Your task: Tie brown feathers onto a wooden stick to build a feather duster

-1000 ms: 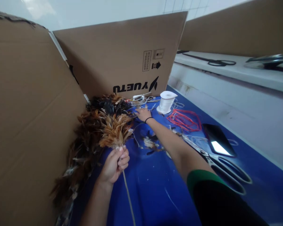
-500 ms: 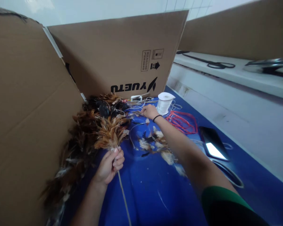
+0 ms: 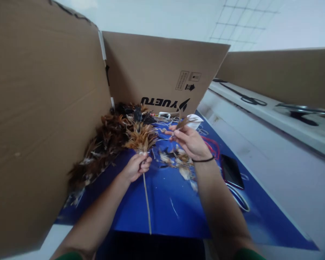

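My left hand (image 3: 138, 166) is closed around the stick of a feather duster (image 3: 141, 137), just below its golden-brown feathers. The thin stick (image 3: 147, 202) runs down from the fist toward the table's near edge. My right hand (image 3: 191, 141) is raised over the table, pinching a brown feather (image 3: 184, 123) between thumb and fingers; whether there is more than one feather, I cannot tell. Under that hand lies a scattered heap of loose pale and dark feathers (image 3: 185, 172). A white spool (image 3: 195, 121) stands behind the right hand, partly hidden by it.
A long pile of dark brown feathers (image 3: 108, 137) lines the left cardboard wall (image 3: 51, 119). Another cardboard panel (image 3: 157, 65) stands at the back. Red cord (image 3: 212, 146), a phone (image 3: 232, 171) and a white loop (image 3: 239, 198) lie at right. Scissors (image 3: 250, 100) rest on the ledge.
My right hand has lifted from the back of the table and come nearer, now with a feather in its fingers. My left hand still grips the duster. The camera view has shifted.
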`<state>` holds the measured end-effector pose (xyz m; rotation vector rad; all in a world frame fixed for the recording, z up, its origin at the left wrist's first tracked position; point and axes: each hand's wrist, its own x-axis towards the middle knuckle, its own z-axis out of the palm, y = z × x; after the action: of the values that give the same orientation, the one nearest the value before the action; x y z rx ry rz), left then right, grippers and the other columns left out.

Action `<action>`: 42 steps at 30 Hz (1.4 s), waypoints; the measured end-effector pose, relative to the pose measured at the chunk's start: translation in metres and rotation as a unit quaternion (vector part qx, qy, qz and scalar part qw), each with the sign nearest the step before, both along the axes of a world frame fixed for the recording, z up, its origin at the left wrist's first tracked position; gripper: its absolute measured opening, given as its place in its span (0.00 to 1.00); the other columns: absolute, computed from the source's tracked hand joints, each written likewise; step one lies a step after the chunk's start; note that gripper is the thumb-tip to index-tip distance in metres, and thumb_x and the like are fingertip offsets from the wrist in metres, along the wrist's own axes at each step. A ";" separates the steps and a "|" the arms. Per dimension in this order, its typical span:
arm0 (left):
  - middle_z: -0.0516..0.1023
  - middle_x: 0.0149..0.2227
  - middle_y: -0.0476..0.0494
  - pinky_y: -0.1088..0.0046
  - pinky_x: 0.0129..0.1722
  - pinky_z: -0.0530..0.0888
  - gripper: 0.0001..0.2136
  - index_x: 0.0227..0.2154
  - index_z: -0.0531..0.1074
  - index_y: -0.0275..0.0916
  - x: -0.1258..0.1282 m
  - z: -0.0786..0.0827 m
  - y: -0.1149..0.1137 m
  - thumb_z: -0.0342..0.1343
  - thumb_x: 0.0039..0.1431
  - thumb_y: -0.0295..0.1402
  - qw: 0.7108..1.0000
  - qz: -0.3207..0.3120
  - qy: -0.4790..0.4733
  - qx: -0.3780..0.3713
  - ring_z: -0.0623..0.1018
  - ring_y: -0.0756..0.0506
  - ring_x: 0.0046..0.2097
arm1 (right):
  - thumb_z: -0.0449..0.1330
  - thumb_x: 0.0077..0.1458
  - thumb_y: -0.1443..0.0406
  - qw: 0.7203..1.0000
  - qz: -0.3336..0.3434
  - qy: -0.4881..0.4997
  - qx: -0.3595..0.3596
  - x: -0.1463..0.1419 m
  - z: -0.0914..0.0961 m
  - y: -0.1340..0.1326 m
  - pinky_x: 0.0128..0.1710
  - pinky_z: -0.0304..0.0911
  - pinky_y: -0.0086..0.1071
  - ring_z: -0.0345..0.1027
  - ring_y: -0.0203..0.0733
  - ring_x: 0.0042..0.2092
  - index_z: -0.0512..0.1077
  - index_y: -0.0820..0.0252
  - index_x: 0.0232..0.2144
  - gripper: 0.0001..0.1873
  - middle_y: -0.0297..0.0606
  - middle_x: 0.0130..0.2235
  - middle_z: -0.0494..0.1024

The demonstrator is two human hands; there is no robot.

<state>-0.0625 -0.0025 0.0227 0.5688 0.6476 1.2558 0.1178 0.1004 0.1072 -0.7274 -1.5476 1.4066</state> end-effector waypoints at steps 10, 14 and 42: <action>0.53 0.20 0.57 0.84 0.16 0.46 0.15 0.27 0.63 0.34 0.003 -0.016 0.004 0.61 0.49 0.40 0.997 -0.014 0.065 0.027 0.51 0.60 0.18 | 0.64 0.43 0.54 0.989 0.073 -0.122 0.045 -0.052 -0.043 -0.045 0.24 0.59 0.27 0.61 0.32 0.24 0.72 0.64 0.23 0.16 0.34 0.24 0.72; 0.51 0.20 0.58 0.84 0.16 0.45 0.15 0.28 0.61 0.36 0.004 -0.014 0.003 0.60 0.51 0.40 0.995 -0.024 0.094 0.021 0.50 0.59 0.17 | 0.63 0.43 0.52 0.981 0.078 -0.176 0.029 -0.050 -0.048 -0.033 0.21 0.55 0.26 0.56 0.30 0.21 0.69 0.64 0.19 0.20 0.31 0.18 0.67; 0.52 0.23 0.56 0.83 0.16 0.45 0.12 0.30 0.62 0.35 -0.005 -0.005 0.000 0.58 0.52 0.37 0.992 -0.077 0.094 0.019 0.52 0.59 0.20 | 0.58 0.50 0.60 0.947 0.066 -0.289 0.127 -0.048 -0.052 -0.024 0.21 0.53 0.25 0.58 0.30 0.19 0.67 0.64 0.18 0.14 0.30 0.16 0.67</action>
<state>-0.0680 -0.0026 0.0181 0.7616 0.7231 1.0801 0.0702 0.0767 0.0556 -0.9396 -2.2215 1.1017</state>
